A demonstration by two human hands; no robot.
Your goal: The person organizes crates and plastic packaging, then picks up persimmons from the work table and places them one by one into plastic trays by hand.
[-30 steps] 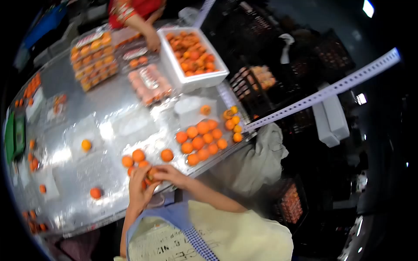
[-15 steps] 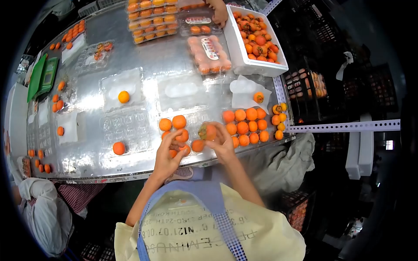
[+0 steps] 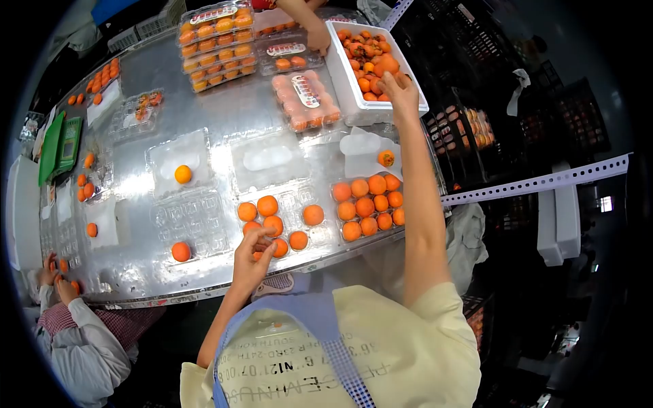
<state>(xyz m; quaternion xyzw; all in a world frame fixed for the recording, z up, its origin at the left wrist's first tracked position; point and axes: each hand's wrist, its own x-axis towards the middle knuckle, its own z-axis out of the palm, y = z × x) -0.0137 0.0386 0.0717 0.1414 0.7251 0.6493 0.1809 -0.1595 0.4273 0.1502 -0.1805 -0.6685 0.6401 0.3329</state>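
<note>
My right hand (image 3: 401,95) reaches over the near side of a white foam box (image 3: 343,81) filled with orange fruit. Its fingers are closed on an orange fruit (image 3: 387,65). My left hand (image 3: 253,255) hovers at the table's near edge with thumb and fingers apart, beside a fruit (image 3: 279,247) in a loose group. Single fruits (image 3: 313,215) lie to the right of that group. Further right, a clear tray (image 3: 334,216) holds rows of orange fruit, partly covered by my right arm. One fruit with its calyx up (image 3: 386,158) sits on white padding above the tray.
Filled clear packs (image 3: 216,47) are stacked at the back, near a labelled pack (image 3: 306,100). A co-worker's hand (image 3: 318,39) is by the box. Another person's hands (image 3: 67,291) are at lower left. A perforated metal bar (image 3: 537,181) juts out right.
My right hand has moved from the loose fruits up to the foam box. My left hand stays near the group. Another person's hands have appeared at the lower left.
</note>
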